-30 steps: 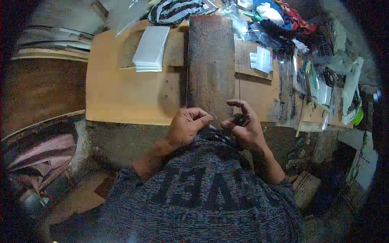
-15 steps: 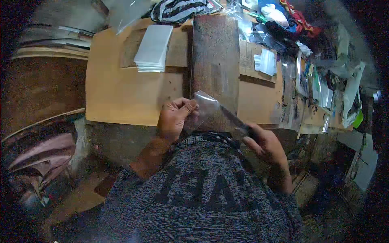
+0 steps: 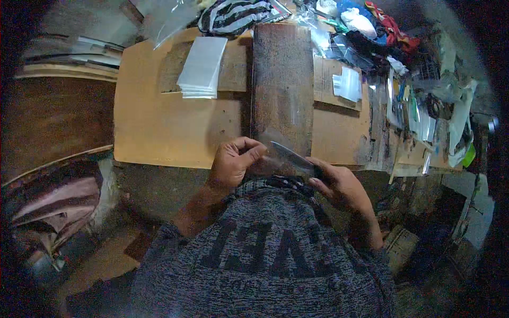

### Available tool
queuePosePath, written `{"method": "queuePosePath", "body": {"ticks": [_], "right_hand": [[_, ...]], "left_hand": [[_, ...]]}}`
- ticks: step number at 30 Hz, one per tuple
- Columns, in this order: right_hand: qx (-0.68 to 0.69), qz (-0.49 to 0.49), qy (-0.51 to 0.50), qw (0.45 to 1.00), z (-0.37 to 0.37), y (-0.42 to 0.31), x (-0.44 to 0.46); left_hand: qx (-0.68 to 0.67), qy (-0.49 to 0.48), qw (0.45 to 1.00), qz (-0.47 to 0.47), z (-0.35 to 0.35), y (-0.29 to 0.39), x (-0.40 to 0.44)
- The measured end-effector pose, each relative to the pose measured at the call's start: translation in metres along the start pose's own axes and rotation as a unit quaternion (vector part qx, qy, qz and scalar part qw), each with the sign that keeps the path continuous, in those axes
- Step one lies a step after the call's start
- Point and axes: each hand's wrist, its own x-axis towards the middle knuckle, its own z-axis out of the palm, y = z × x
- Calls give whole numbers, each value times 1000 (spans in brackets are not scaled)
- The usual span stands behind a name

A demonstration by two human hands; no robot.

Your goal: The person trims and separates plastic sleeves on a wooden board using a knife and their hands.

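Observation:
My left hand (image 3: 237,161) is closed in a pinch on a piece of clear plastic film (image 3: 271,137), which is thin and hard to make out against the dark wood. In my right hand (image 3: 342,185) is a knife (image 3: 291,157), held by its dark handle. Its blade points up and left, over the near end of a wooden plank (image 3: 282,79), with the tip close to my left fingertips. Whether the blade touches the film, I cannot tell.
Left of the plank, a stack of whitish plastic sheets (image 3: 203,66) lies on a board; a smaller stack (image 3: 349,84) is on the right. A striped black-and-white bag (image 3: 236,16) and a heap of cloth and plastic (image 3: 366,26) fill the back.
The knife has come left and its blade now lies flatter, nearer my left fingers. The film that stood up between my hands has dropped lower. My left hand has shifted slightly toward me.

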Motion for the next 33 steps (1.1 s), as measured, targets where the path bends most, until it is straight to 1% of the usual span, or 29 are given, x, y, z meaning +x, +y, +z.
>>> {"method": "queuePosePath", "body": {"ticks": [1, 2, 3, 4, 6, 7, 8, 9, 11, 12, 15, 16, 17, 18, 19, 20, 21, 22, 23, 24, 25, 26, 27, 28, 29, 31, 32, 33], "right_hand": [[-6, -25, 13, 1000, 4, 5, 3], [-11, -50, 26, 998, 6, 7, 6], [-11, -50, 27, 998, 6, 5, 8], [-15, -48, 15, 999, 6, 1, 10], [-18, -48, 4, 999, 6, -1, 16], [-48, -35, -12, 998, 7, 0, 20], [-77, -21, -28, 996, 7, 1, 23], [-76, -22, -27, 996, 7, 0, 25], [-66, -88, -15, 994, 6, -1, 29], [-65, -89, -14, 994, 4, -4, 31], [-75, -78, -40, 993, -3, -5, 34], [-134, -68, -35, 988, -9, 3, 35], [-193, -58, -30, 979, -13, 10, 35], [-193, -60, -30, 979, -19, 9, 34], [-152, -31, 56, 986, -27, 6, 33], [-109, -3, 141, 984, -33, 5, 32], [-36, -88, 240, 966, -28, 11, 39], [-36, -89, 238, 966, -25, 14, 40], [101, -59, 167, 979, -20, 13, 39], [235, -26, 92, 967, -15, 10, 39], [191, -107, 91, 972, 0, 16, 47], [189, -106, 92, 972, 16, 17, 54], [221, -134, 75, 963, 32, 16, 61], [252, -162, 58, 952, 41, 17, 65], [252, -163, 57, 952, 42, 19, 67], [205, -164, 128, 956, 40, 20, 72], [206, -162, 129, 956, 37, 17, 71], [310, -101, 166, 931, 32, 10, 69]], "left_hand": [[1, -2, 1000, 1, 3, 5, -2], [2, -25, 999, -23, 6, 11, -4], [3, -47, 998, -46, 9, 15, -5], [4, -48, 998, -46, 10, 15, -5], [-25, -111, 990, -79, 13, 14, -4], [-24, -111, 990, -79, 14, 14, -4], [-6, -131, 987, -91, 14, 13, -3], [11, -149, 983, -103, 15, 13, -3], [14, -166, 981, -101, 15, 14, -5], [15, -183, 978, -97, 15, 15, -5], [-14, -170, 983, -73, 19, 20, -9], [-13, -170, 983, -72, 12, 17, -6], [35, -202, 974, -93, 1, 11, -2], [84, -234, 962, -114, -4, 10, 0], [85, -233, 962, -113, -6, 9, 0], [66, -202, 971, -107, -6, 8, -1], [47, -169, 979, -101, -6, 8, -2], [46, -167, 980, -100, -4, 7, -1], [16, -125, 988, -86, -1, 5, 2], [-14, -83, 994, -71, 4, 3, 5], [-15, -84, 994, -72, 11, 3, 6], [-85, -64, 993, -54, 18, 2, 8], [-154, -43, 986, -36, 22, 1, 8], [-154, -42, 986, -36, 23, 1, 9], [-164, -43, 985, -34, 23, 1, 10], [-174, -43, 983, -34, 21, -1, 9], [-133, -32, 990, -20, 18, -4, 9], [-92, -21, 995, -6, 17, -5, 8]]}}
